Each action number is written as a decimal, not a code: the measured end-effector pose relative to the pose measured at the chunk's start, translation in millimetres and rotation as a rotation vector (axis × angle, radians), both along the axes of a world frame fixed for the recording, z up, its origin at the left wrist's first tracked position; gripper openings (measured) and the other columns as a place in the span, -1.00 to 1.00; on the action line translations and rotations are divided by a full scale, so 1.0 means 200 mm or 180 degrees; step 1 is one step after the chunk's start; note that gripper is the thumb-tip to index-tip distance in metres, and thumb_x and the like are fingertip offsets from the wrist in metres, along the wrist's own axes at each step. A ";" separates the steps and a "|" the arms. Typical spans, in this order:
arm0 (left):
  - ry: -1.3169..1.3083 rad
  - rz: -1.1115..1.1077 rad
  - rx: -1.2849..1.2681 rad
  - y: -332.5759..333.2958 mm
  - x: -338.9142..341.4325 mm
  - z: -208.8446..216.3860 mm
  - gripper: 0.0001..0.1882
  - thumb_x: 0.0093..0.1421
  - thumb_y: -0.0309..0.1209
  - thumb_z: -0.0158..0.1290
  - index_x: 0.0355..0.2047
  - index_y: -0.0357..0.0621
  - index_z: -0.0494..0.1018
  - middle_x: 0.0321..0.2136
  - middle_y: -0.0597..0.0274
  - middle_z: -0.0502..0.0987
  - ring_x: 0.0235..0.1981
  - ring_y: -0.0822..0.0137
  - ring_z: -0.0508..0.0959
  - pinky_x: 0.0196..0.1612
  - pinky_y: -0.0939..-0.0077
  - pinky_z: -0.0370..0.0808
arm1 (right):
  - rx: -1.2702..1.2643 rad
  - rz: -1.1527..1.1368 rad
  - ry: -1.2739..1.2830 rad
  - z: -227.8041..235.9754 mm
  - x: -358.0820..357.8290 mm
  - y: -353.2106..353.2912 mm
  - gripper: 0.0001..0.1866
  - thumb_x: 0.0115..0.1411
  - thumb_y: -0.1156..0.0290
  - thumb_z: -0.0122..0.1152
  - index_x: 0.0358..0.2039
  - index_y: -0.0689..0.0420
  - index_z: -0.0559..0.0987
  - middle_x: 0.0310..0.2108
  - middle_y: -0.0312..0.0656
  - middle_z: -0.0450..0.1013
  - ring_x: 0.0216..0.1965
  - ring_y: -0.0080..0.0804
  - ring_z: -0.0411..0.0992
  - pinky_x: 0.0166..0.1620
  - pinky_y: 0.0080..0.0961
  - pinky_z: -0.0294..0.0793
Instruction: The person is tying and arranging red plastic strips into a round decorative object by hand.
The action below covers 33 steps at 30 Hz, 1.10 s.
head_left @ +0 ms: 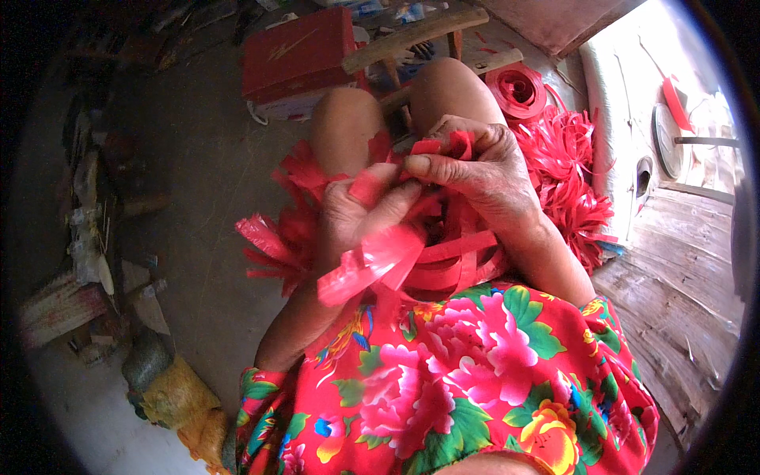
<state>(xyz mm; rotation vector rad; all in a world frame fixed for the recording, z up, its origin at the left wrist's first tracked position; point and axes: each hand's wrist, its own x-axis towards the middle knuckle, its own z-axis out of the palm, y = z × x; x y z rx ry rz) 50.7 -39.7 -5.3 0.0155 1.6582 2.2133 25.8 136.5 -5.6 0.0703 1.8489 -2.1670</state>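
Observation:
My left hand (356, 210) is closed, with flat red plastic strips (372, 261) pinched in it and strip ends fanning out below and to the left. Close against it, my right hand (483, 170) pinches a red strip between thumb and bent fingers. Both hands meet over my lap, just in front of my knees. Loops of the same strip hang below the right hand and lie across my lap. Exactly how the strips cross between the fingertips is partly hidden by the fingers.
To the right of my knee lie a coil of red strip (516, 91) and fringed red bundles (566, 158). Beyond the knees are a red box (297, 51) and a wooden stool (419, 39). Worn planks (669, 269) lie at right; wood pieces (63, 309) stand at left.

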 end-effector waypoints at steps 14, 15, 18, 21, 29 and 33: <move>0.0053 0.0380 0.0087 0.03 0.00 0.04 -0.81 0.28 -0.56 0.07 -0.11 -0.31 0.55 -0.30 0.34 0.61 -0.29 0.58 0.54 -0.18 0.62 0.49 | -0.0641 -0.0122 0.0361 -0.04 -0.01 -0.02 -0.95 0.19 0.53 0.31 -0.33 0.22 0.66 -0.47 -0.35 0.54 -0.41 -0.58 0.49 -0.24 -0.68 0.48; 0.0063 0.0412 0.0056 0.02 0.00 0.01 -0.81 0.27 -0.57 0.08 -0.12 -0.30 0.55 -0.30 0.33 0.61 -0.30 0.58 0.54 -0.18 0.62 0.49 | -0.0718 -0.0145 0.0259 -0.03 0.00 -0.02 -0.94 0.19 0.53 0.30 -0.32 0.22 0.67 -0.47 -0.35 0.55 -0.41 -0.58 0.49 -0.24 -0.67 0.49; 0.0012 0.0489 -0.0001 -0.01 0.00 -0.05 -0.83 0.25 -0.59 0.10 -0.14 -0.29 0.54 -0.32 0.32 0.60 -0.30 0.58 0.55 -0.18 0.63 0.50 | -0.0838 -0.0178 -0.0028 -0.01 0.00 -0.02 -0.92 0.20 0.52 0.30 -0.30 0.21 0.67 -0.45 -0.33 0.56 -0.40 -0.56 0.51 -0.24 -0.64 0.50; 0.0068 0.0637 -0.0004 -0.01 0.00 -0.06 -0.87 0.24 -0.59 0.11 -0.19 -0.27 0.53 -0.33 0.29 0.61 -0.31 0.56 0.56 -0.18 0.62 0.52 | -0.0631 -0.0125 -0.0241 -0.02 0.00 0.01 -0.92 0.18 0.51 0.34 -0.30 0.21 0.67 -0.44 -0.32 0.57 -0.38 -0.56 0.52 -0.22 -0.63 0.51; 0.0063 0.0827 0.0657 0.00 -0.03 -0.09 -0.86 0.23 -0.64 0.08 -0.21 -0.20 0.50 -0.27 0.23 0.61 -0.29 0.49 0.59 -0.13 0.54 0.57 | -0.0558 -0.0201 -0.0081 -0.05 0.01 0.02 -0.87 0.14 0.49 0.39 -0.28 0.20 0.67 -0.36 -0.28 0.60 -0.34 -0.59 0.53 -0.20 -0.65 0.52; -0.0134 0.0834 0.0807 0.00 -0.02 -0.06 -0.83 0.22 -0.64 0.09 -0.19 -0.17 0.49 -0.25 0.26 0.60 -0.25 0.49 0.58 -0.11 0.52 0.56 | -0.0772 -0.0281 -0.0161 -0.05 0.01 0.02 -0.83 0.15 0.49 0.38 -0.23 0.21 0.66 -0.33 -0.29 0.60 -0.32 -0.60 0.53 -0.16 -0.66 0.51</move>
